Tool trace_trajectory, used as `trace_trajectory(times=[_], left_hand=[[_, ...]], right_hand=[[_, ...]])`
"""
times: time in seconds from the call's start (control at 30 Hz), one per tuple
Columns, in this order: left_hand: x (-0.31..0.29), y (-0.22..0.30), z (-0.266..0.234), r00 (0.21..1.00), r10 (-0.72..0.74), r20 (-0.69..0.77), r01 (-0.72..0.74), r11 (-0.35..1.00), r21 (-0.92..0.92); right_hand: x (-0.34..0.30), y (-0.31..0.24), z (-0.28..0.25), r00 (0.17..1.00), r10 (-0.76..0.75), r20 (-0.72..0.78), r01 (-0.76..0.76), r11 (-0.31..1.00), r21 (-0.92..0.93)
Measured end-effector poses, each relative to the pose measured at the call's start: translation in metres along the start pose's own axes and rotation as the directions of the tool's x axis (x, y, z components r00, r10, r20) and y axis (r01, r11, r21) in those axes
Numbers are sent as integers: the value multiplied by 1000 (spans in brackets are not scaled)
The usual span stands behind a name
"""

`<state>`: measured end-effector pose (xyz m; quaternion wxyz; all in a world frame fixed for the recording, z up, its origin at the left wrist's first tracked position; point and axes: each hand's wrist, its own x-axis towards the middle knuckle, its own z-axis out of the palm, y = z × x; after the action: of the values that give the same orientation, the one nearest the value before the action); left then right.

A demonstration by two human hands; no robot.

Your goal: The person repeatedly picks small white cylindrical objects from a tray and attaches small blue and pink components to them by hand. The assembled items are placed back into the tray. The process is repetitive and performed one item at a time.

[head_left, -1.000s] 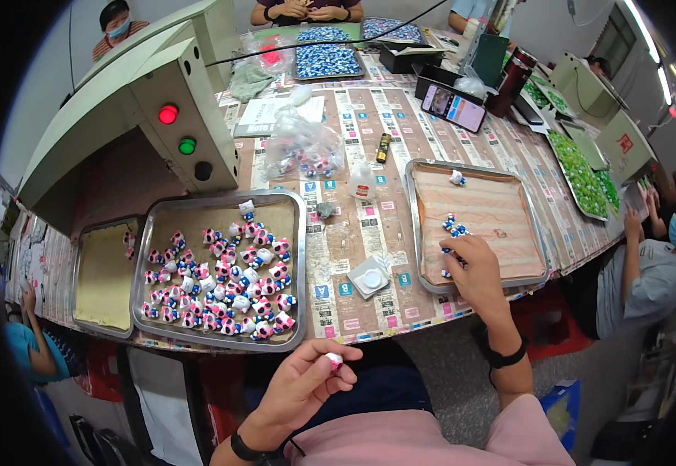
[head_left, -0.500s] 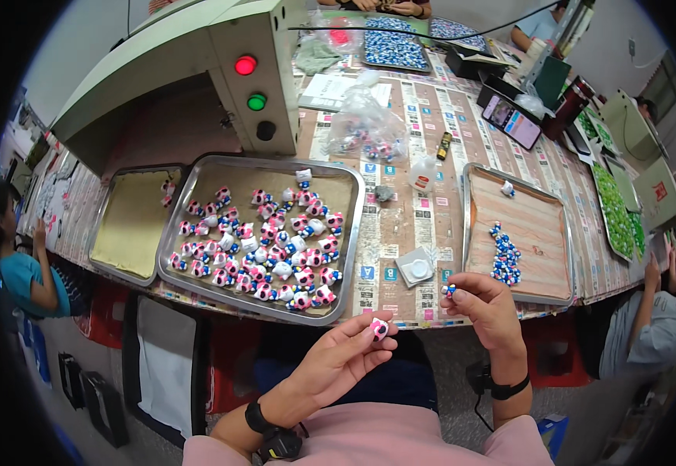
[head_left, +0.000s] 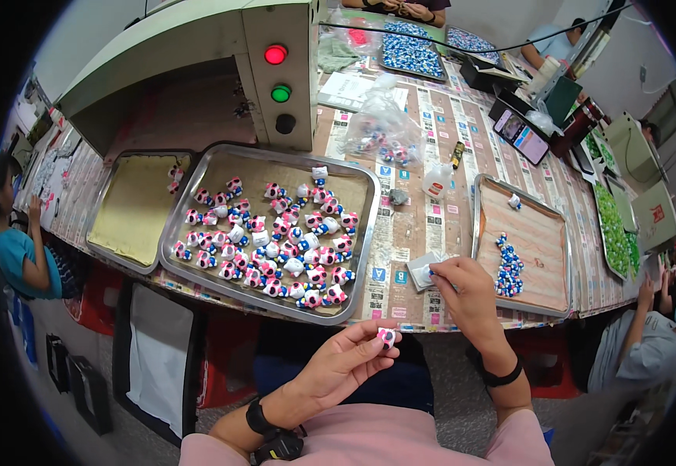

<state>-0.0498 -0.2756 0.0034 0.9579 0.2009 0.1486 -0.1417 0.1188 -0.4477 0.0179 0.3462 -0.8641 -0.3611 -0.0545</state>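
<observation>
Between the thumb and fingers of my left hand is a small pink-and-white animal figurine head with dark eye patches, held just off the table's near edge. My right hand pinches a tiny blue-and-white figurine body, mostly covered by the fingertips, at a small white square dish. I cannot tell whether the piece touches the dish. Right of this hand, a metal tray holds a heap of little blue-and-white bodies. On the left, a larger metal tray carries many pink, white and blue figurines.
A machine with red and green lights stands behind a yellow-lined tray. Farther back are a bag of figurines, a white bottle, a dark lump and a propped phone. Other people sit around the table.
My right hand has moved left and away from me with the small body, reaching the white dish. My left hand keeps hold of the figurine head. The view has shifted slightly.
</observation>
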Motion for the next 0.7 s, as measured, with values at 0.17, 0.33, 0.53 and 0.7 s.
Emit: trace_trajectory(times=[0.17, 0.33, 0.53, 0.7], left_hand=[[-1, -2, -3, 999, 40, -27, -40, 999, -4], [2, 0, -3, 999, 30, -28, -31, 999, -13], [11, -6, -2, 998, 46, -50, -44, 998, 42], [14, -8, 3, 998, 27, -62, -23, 997, 76]], right_hand=[[3, 2, 2, 999, -23, 22, 25, 998, -64], [-5, -11, -4, 999, 2, -46, 0, 999, 41], [-31, -47, -21, 991, 97, 89, -122, 926, 357], [-43, -56, -19, 994, 61, 90, -95, 893, 440]])
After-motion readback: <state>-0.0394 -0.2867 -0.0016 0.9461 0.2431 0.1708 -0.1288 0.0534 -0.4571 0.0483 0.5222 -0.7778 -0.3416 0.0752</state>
